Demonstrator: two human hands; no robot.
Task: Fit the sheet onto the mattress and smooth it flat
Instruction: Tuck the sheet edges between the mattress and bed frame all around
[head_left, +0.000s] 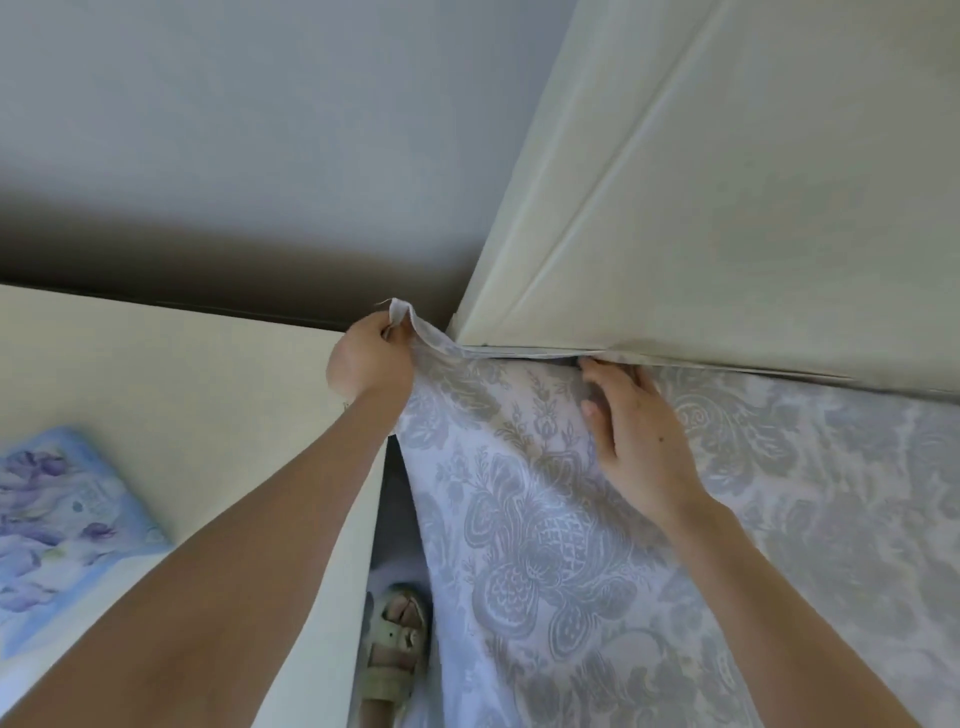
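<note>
- Plain cream fabric sheet (753, 208) covers the grey-white damask-patterned mattress (545, 545) from 1 to 3 o'clock. Its hem runs along the mattress edge and the corner looks not yet hooked.
- Left hand (369, 364), mid-frame, has its fingers curled, pinching the loose sheet corner.
- Right hand (639, 441), at its 3 o'clock, has fingers (602, 384) straight, pressing the mattress just under the hem.
- Risk: with too little slack, the corner could slip free or spring back, and the hem could bunch.
- Around: a cream-covered second bed (182, 389) at 9 o'clock narrows the gap, with a blue floral cushion (62, 519) on it at 8. A pale strapped sandal (395, 644) is at 6.
</note>
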